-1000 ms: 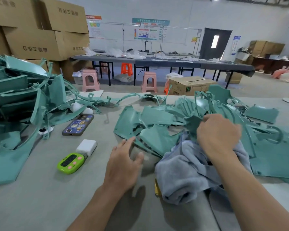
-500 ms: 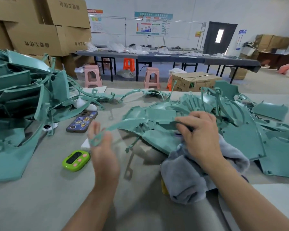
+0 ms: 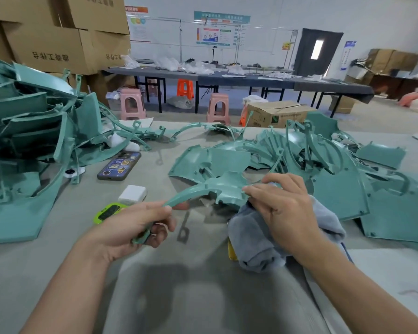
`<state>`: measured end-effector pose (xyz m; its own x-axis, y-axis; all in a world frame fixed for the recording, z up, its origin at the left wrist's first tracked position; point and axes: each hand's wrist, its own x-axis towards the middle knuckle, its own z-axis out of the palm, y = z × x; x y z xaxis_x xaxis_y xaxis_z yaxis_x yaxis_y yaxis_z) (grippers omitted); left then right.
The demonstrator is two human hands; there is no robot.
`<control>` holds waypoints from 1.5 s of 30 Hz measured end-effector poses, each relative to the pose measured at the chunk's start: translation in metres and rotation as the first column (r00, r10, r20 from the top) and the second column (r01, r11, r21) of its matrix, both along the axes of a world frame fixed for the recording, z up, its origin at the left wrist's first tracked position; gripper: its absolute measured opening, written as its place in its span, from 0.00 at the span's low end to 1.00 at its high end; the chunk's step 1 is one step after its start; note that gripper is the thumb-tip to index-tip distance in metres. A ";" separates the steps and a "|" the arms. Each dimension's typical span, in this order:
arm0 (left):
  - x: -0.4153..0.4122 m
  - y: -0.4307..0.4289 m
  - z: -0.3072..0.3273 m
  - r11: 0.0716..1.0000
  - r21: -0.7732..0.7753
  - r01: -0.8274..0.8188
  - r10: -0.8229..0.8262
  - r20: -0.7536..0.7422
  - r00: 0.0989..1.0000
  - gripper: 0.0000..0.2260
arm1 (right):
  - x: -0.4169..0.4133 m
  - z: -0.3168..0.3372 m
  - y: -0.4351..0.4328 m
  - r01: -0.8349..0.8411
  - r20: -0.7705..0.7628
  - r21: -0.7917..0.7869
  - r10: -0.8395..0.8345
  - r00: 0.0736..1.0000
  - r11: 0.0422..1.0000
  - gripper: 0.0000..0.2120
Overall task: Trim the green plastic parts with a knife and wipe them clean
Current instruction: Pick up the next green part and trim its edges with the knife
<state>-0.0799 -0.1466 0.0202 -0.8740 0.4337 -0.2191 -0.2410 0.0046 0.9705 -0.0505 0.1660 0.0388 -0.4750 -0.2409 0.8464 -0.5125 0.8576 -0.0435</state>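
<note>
Our left hand (image 3: 135, 225) curls round the thin end of a green part (image 3: 217, 189). Our right hand (image 3: 285, 208) pinches its wide end, resting on a grey cloth (image 3: 253, 239). More loose green pieces (image 3: 340, 191) lie heaped on the tabletop (image 3: 58, 273) beyond.

Bright even light, soft shadows, edges warped.

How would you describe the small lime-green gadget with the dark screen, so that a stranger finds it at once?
On the grey table, start at the big heap of teal parts on the left. To its right lie a phone and, nearer the person, a white block; the gadget lies just before that block, beside the left hand. It alone is lime green.
</note>
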 end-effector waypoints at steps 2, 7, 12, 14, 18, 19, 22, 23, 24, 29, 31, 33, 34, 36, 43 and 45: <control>-0.002 0.006 -0.004 0.977 -0.169 -0.129 0.111 -0.113 0.987 0.10 | 0.011 0.000 0.000 0.210 0.174 -0.163 -0.182 0.968 0.964 0.11; -0.013 -0.003 -0.007 0.891 0.219 -0.399 0.429 -0.111 0.897 0.13 | 0.040 0.017 -0.013 0.359 0.315 -0.320 -0.259 0.913 0.877 0.11; -0.014 0.007 -0.014 0.740 0.284 -0.610 0.667 -0.184 0.722 0.13 | 0.039 -0.002 -0.008 0.332 0.622 0.302 -0.449 0.642 0.894 0.26; -0.014 0.007 -0.017 0.727 0.233 -0.646 0.686 -0.264 0.678 0.11 | 0.033 0.004 0.022 0.496 0.647 0.152 -0.466 0.604 0.855 0.18; -0.012 0.012 -0.022 0.768 0.158 -0.620 0.627 -0.384 0.678 0.09 | 0.035 0.016 0.044 0.688 0.541 0.114 -0.626 0.562 0.716 0.16; -0.010 0.015 -0.022 0.774 0.140 -0.617 0.610 -0.423 0.670 0.09 | 0.039 0.019 0.031 0.643 0.524 0.058 -0.571 0.632 0.764 0.22; -0.008 0.022 -0.025 0.758 -0.001 -0.652 0.515 -0.613 0.600 0.17 | 0.047 0.010 -0.021 0.367 0.391 -0.027 -0.328 0.860 0.930 0.21; -0.007 0.023 -0.027 0.736 -0.055 -0.675 0.468 -0.679 0.565 0.20 | 0.051 0.006 -0.041 0.328 0.387 0.015 -0.308 0.869 0.944 0.13; -0.006 0.023 -0.029 0.710 -0.095 -0.698 0.425 -0.733 0.531 0.22 | 0.051 -0.002 -0.056 0.324 0.410 0.077 -0.326 0.852 0.943 0.04; -0.004 0.018 -0.036 0.617 -0.290 -0.731 0.309 -0.765 0.565 0.24 | 0.036 -0.038 -0.074 0.369 0.734 0.286 -0.450 0.510 0.884 0.14; -0.005 0.016 -0.037 0.525 -0.440 -0.728 0.212 -0.761 0.613 0.24 | 0.032 -0.039 -0.068 0.366 0.740 0.271 -0.436 0.513 0.890 0.07; -0.006 0.016 -0.037 0.435 -0.539 -0.722 0.168 -0.739 0.653 0.15 | 0.031 -0.037 -0.060 0.399 0.744 0.267 -0.451 0.493 0.877 0.05; -0.008 0.016 -0.036 0.443 -0.538 -0.718 0.196 -0.723 0.663 0.09 | 0.031 -0.036 -0.055 0.427 0.745 0.246 -0.452 0.491 0.870 0.06; -0.010 0.020 -0.035 0.541 -0.489 -0.684 0.275 -0.667 0.693 0.06 | 0.038 -0.032 -0.049 0.453 0.745 0.270 -0.482 0.461 0.850 0.14; -0.018 0.033 -0.037 0.737 -0.337 -0.586 0.334 -0.571 0.750 0.11 | 0.044 -0.026 -0.048 0.422 0.768 0.345 -0.511 0.386 0.838 0.14; -0.012 0.031 -0.036 0.683 -0.344 -0.644 0.312 -0.661 0.683 0.19 | 0.043 -0.026 -0.044 0.434 0.772 0.339 -0.510 0.378 0.835 0.10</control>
<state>-0.0922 -0.1157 -0.0158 -0.9517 -0.1207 0.2822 0.1665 0.5692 0.8052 -0.0075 0.1221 0.0133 -0.9762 0.2167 0.0061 0.2142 0.9683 -0.1285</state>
